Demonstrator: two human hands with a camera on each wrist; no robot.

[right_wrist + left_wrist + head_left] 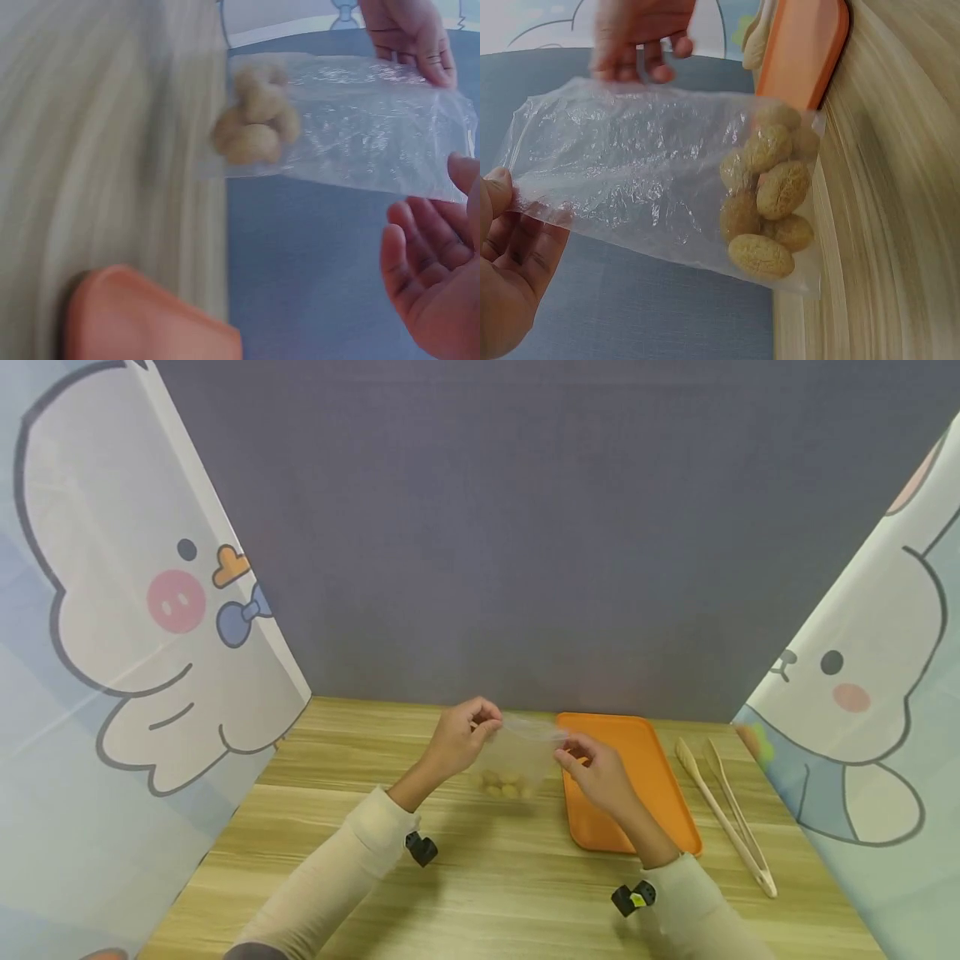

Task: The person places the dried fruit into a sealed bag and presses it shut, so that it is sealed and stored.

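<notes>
A clear plastic bag (645,157) hangs between my two hands, held up over the table. At its lower end lie several tan, wrinkled oval pieces (762,256) that look like walnuts. My left hand (461,742) pinches one upper corner of the bag between thumb and fingers. Opposite it, my right hand (602,774) pinches the other upper corner, its remaining fingers loosely bent in the right wrist view. The bag's mouth runs between the two grips.
An orange tray (633,793) lies on the wood-grain table (495,893), partly under my right hand. To its right rest long, pale tongs (731,810). A dark grey panel (495,527) rises behind the table, with cartoon-printed sheets on both sides.
</notes>
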